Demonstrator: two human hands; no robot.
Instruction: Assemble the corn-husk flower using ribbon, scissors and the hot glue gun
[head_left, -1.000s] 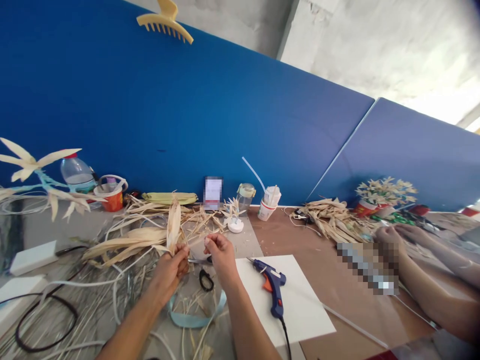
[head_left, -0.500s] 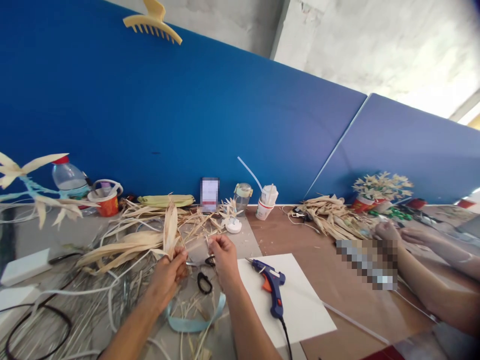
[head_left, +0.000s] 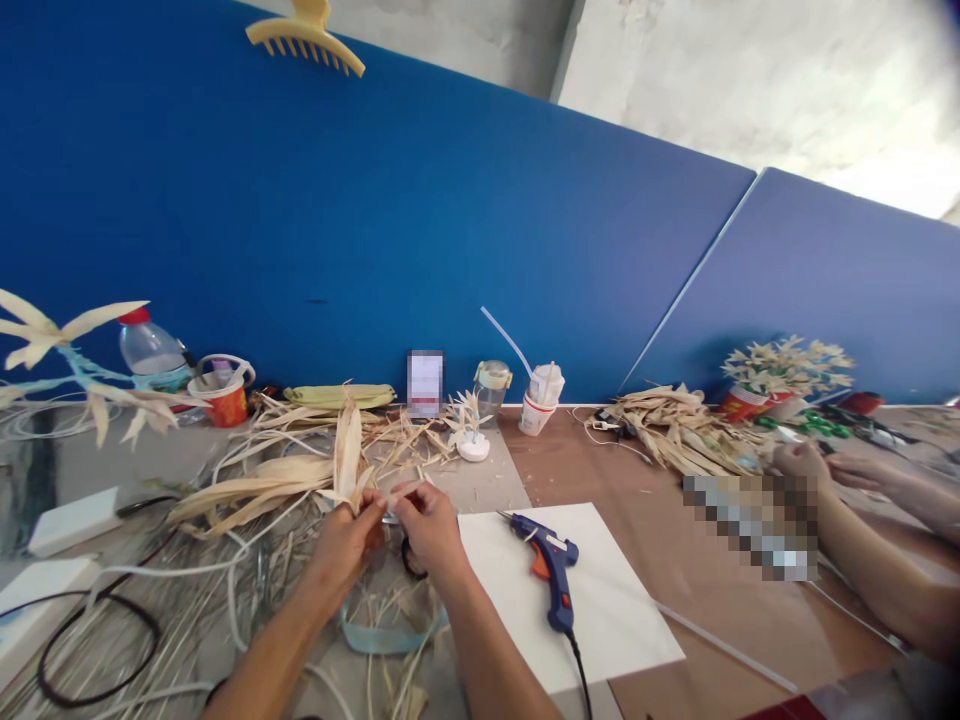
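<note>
My left hand and my right hand meet above the near side of the table, fingertips pinched together. Whatever small, pale thing they hold is too hidden by the fingers to make out. Just behind my left hand a dry corn husk stands upright, and more dry husks lie to its left. Black-handled scissors lie beneath my right hand, mostly covered by it. Nearer to me is a loop of light blue ribbon. A blue glue gun rests on a white sheet right of my right hand.
A small husk flower in a white base, a phone, a jar and a paper cup stand along the blue partition. White cords and scraps cover the left side. At right, another person's hands work beside a husk pile.
My right hand has moved left so that its fingertips now meet those of my left hand. It now covers more of the scissors. The view has shifted slightly.
</note>
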